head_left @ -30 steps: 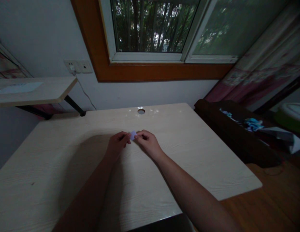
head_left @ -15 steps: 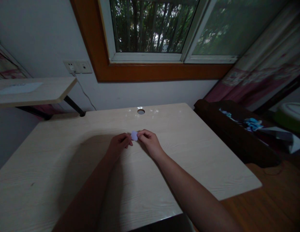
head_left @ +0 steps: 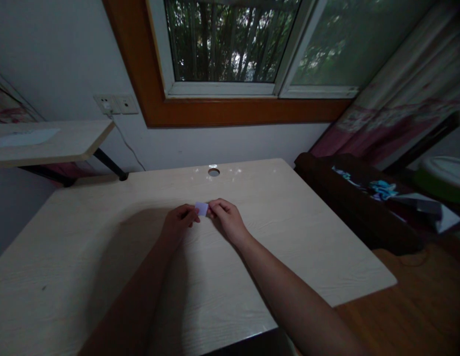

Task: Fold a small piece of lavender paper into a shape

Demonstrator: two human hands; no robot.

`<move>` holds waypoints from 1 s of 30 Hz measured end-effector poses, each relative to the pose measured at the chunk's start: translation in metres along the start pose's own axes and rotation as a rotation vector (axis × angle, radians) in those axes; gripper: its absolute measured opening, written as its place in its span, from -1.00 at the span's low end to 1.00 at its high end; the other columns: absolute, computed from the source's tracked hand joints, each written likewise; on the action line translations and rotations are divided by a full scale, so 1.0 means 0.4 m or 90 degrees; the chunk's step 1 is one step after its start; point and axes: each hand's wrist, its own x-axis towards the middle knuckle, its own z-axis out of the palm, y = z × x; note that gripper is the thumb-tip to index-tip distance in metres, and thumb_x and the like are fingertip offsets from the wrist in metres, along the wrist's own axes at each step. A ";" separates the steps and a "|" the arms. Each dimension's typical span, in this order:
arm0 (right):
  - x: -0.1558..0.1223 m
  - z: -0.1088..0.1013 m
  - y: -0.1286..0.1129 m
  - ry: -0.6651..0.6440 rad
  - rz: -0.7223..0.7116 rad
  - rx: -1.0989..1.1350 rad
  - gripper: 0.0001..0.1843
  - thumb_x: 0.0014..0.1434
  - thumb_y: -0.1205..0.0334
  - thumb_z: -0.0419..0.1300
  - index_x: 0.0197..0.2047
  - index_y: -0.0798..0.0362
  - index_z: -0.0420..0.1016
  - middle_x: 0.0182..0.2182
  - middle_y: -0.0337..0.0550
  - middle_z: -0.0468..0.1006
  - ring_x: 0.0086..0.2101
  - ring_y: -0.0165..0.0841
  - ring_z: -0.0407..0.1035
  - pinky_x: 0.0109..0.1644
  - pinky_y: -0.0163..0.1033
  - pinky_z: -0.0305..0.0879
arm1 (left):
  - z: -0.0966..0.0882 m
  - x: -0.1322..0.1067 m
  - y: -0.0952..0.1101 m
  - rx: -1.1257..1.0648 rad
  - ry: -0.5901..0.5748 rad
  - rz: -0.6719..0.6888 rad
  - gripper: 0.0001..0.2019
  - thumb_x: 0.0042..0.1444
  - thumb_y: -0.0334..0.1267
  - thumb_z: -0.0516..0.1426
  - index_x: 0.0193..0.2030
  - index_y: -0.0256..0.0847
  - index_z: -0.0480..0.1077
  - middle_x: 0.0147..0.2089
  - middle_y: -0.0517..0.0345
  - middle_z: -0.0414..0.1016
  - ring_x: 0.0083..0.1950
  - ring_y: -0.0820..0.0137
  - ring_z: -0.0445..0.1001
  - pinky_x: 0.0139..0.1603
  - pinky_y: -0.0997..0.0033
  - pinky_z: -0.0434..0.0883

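Note:
A small pale-lavender piece of paper [head_left: 201,208] is held between my two hands, over the middle of a light wood-grain desk [head_left: 289,232]. My left hand [head_left: 180,220] pinches its left edge between thumb and fingers. At the right edge, the fingertips of my right hand [head_left: 227,215] are closed on it too. The paper's face looks roughly square and plain; any print on it is too small to make out.
A round cable hole [head_left: 214,172] lies near the desk's back edge. At the left, a raised shelf [head_left: 100,133] on black legs bears a white sheet. Beyond the right edge stands a dark wooden piece of furniture [head_left: 326,193] with crumpled blue items. A window is ahead.
The paper has turned slightly, and more of its face shows between my hands. My left hand has shifted a little to the left; the whole view has moved slightly.

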 end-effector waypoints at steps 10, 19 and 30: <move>-0.005 0.004 -0.004 0.003 -0.008 -0.070 -0.81 0.09 0.09 0.28 -0.37 0.05 0.56 -0.46 -0.25 0.50 -0.42 -0.40 0.32 -0.28 -0.28 0.24 | -0.002 0.003 -0.008 0.010 -0.021 0.007 -0.71 0.11 -0.05 0.18 -0.47 -0.23 0.47 -0.53 0.21 0.45 -0.52 0.49 0.27 -0.47 0.50 0.21; -0.006 0.003 -0.009 0.009 -0.036 -0.075 -0.81 0.12 0.09 0.27 -0.36 0.04 0.56 -0.42 -0.20 0.55 -0.40 -0.36 0.37 -0.27 -0.26 0.28 | -0.009 0.009 -0.024 0.028 -0.123 0.019 -0.69 0.10 -0.04 0.18 -0.46 -0.26 0.51 -0.50 0.13 0.50 -0.46 0.43 0.34 -0.38 0.46 0.25; -0.014 0.004 -0.023 -0.004 -0.131 -0.219 -0.88 0.11 0.20 0.26 -0.41 0.04 0.57 -0.47 -0.24 0.45 -0.43 -0.40 0.30 -0.35 -0.30 0.19 | -0.005 0.004 -0.004 0.026 -0.091 0.022 -0.69 0.10 -0.03 0.17 -0.46 -0.24 0.49 -0.54 0.20 0.41 -0.47 0.44 0.32 -0.39 0.47 0.24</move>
